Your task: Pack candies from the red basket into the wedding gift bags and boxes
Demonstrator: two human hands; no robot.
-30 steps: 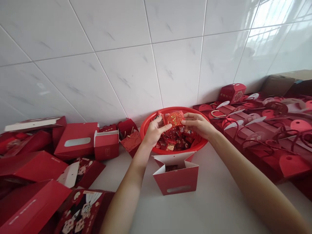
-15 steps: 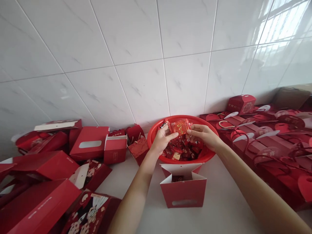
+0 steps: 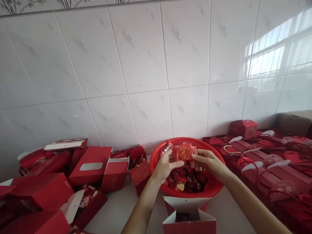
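Left-hand fingers (image 3: pixel 177 164) and right-hand fingers (image 3: pixel 200 158) grip the red packet (image 3: pixel 184 152), long axis crosswise, printed face toward the camera.

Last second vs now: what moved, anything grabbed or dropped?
The view tilted up: everything sits lower in frame, a patterned wall strip shows on top, and the open box is cut off by the bottom edge. Nothing grabbed or dropped. Unchanged: left hand and right hand hold the red packet over the red basket, box in front.
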